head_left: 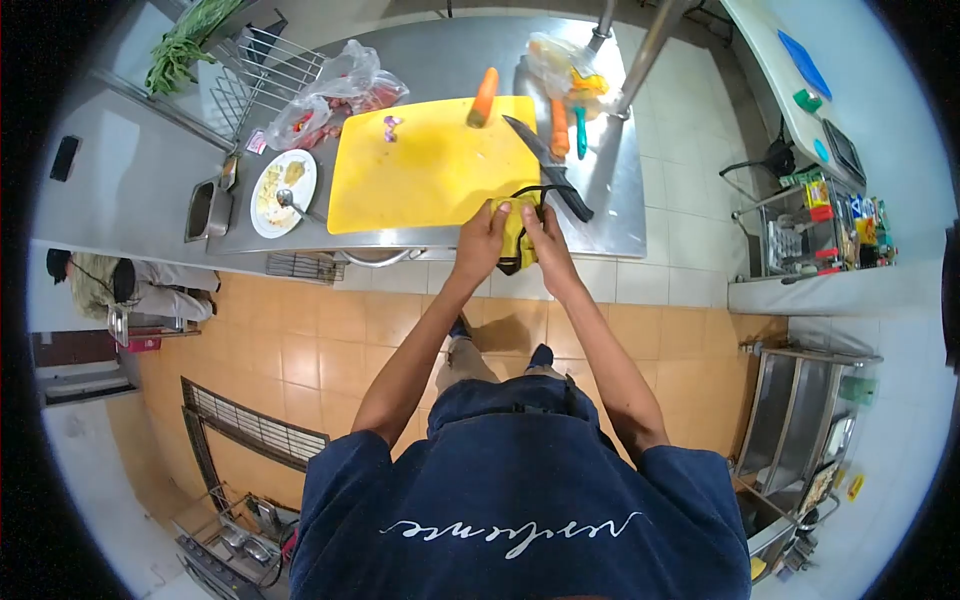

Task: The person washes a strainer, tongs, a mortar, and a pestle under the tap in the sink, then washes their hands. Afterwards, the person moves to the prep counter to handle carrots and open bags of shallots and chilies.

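My left hand (480, 242) and my right hand (550, 255) are both closed on a yellow cloth with black edging (513, 240), in front of the table's near edge. A black cord loops up from it. Just beyond my hands, the yellow cutting board (430, 170) carries a carrot piece (484, 98) and small purple onion pieces (391, 128). The black-handled knife (568, 192) lies at the board's right edge, its blade pointing away and left. To its right are another carrot (559, 130) and a green-handled tool (581, 132).
Left of the board stand a white plate (262, 215) with food scraps and a spoon, and a metal container (208, 210). Plastic bags lie at the back left (345, 95) and back right (560, 65) of the steel table (440, 60). A person (130, 285) is at far left.
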A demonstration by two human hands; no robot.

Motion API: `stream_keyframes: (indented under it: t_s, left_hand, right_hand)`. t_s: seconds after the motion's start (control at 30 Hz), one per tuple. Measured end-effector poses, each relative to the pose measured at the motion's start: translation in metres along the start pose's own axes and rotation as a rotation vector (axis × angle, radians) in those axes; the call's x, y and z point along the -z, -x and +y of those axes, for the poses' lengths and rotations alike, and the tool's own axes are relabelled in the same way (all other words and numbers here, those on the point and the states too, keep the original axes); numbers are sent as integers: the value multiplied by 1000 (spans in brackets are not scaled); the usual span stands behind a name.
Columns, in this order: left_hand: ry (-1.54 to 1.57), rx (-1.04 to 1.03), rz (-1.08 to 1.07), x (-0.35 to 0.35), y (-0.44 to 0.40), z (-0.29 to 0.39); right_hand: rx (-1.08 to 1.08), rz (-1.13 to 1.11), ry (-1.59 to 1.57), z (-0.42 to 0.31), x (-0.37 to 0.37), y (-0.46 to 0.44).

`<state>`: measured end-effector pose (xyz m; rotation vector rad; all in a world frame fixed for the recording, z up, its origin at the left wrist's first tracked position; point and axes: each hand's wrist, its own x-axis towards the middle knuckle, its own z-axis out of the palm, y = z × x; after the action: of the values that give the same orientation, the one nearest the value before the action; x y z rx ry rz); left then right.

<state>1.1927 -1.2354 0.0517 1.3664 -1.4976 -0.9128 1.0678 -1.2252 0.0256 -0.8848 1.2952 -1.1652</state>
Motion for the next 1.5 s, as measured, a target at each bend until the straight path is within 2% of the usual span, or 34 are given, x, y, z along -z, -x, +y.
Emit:
stream_keyframes:
  t_s: [0.03, 0.07, 0.13, 0.17, 0.2, 0.27, 0.33, 0.4, 0.47, 0.53, 0.67, 0.73, 0.77, 0.8, 0.87, 0.9, 1.07, 1.13, 1.17, 1.2, 1.27, 1.3, 1.37, 1.5]
  left_hand:
    - [-80, -6, -29, 3, -8, -2]
    - [-158, -12, -63, 6, -15, -4]
    - [-216, 18, -130, 22, -36, -6]
    - [-249, 17, -212, 28, -46, -13]
    - [-284, 21, -298, 34, -51, -18]
    - [-247, -15, -352, 41, -68, -22]
    - [-209, -36, -394, 52, -85, -15]
    - [-152, 26, -551, 61, -100, -8]
    - [-48, -43, -499, 66, -116, -25]
    - [-63, 46, -507, 82, -136, -39]
    - [-146, 81, -378, 113, -162, -69]
    - [-148, 124, -328, 128, -167, -78]
    - [-108, 119, -269, 136, -168, -80]
    - [-63, 112, -215, 140, -170, -83]
    - [-68, 115, -153, 153, -174, -101]
    - [-68, 98, -101, 160, -178, -108]
    - [-73, 82, 118, 198, -189, -107]
    - [-113, 118, 152, 209, -196, -116]
    - [-79, 64, 133, 216, -197, -125]
    - [-135, 123, 131, 222, -200, -124]
    - [-128, 134, 124, 227, -205, -117]
    - [-97, 170, 112, 228, -208, -119]
    - [-68, 207, 101, 232, -213, -123]
    - [-55, 109, 144, 240, -224, -139]
  right_hand:
    - [-34, 135, 119, 2, -15, -2]
    - [-38, 139, 123, 2, -21, -8]
    - [97, 17, 188, -10, -34, -26]
    - [167, 64, 320, -15, -43, -33]
    - [157, 87, 324, -14, -49, -36]
    - [176, 216, 365, -19, -63, -46]
    - [331, 346, 299, -27, -71, -54]
    - [193, 385, 378, -40, -53, -59]
    - [301, 585, 413, -47, -26, -72]
    - [180, 557, 338, -54, 24, -81]
    - [225, 626, 336, -56, 82, -107]
    - [272, 569, 602, -39, 99, -124]
    - [224, 472, 734, -34, 105, -129]
    - [230, 456, 722, -33, 101, -134]
    - [297, 506, 1024, -35, 104, -136]
    - [338, 499, 1037, -32, 107, -138]
    - [415, 480, 1083, -59, 81, -153]
    - [602, 418, 972, -62, 67, -159]
    - [604, 443, 1030, -65, 59, -162]
    - [608, 466, 1086, -68, 50, -165]
    - [459, 439, 860, -79, 26, -167]
    - [452, 458, 863, -77, 16, -169]
    - [278, 290, 691, -73, -5, -176]
    - [367, 149, 781, -50, -48, -203]
